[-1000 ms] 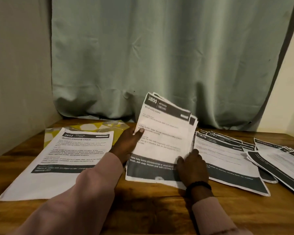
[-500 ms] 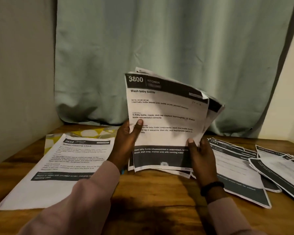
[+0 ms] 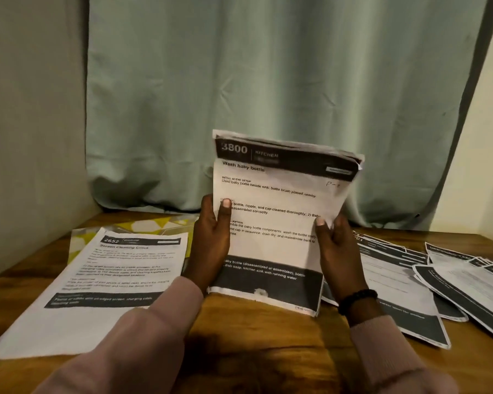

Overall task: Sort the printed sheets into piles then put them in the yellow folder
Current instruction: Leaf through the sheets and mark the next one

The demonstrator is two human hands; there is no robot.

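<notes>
Your left hand and right hand grasp the "3800" sheet stack by its sides, now lowered upright onto the wooden table: squared for piling. The yellow folder lies far left.

Centre of the frame: both hands hold a stack of printed sheets upright, its bottom edge on the wooden table. The left hand grips the left edge, the right hand the right. Lower left lies a single sheet over the yellow folder; at right, overlapping sheets fan out before a green curtain
</notes>
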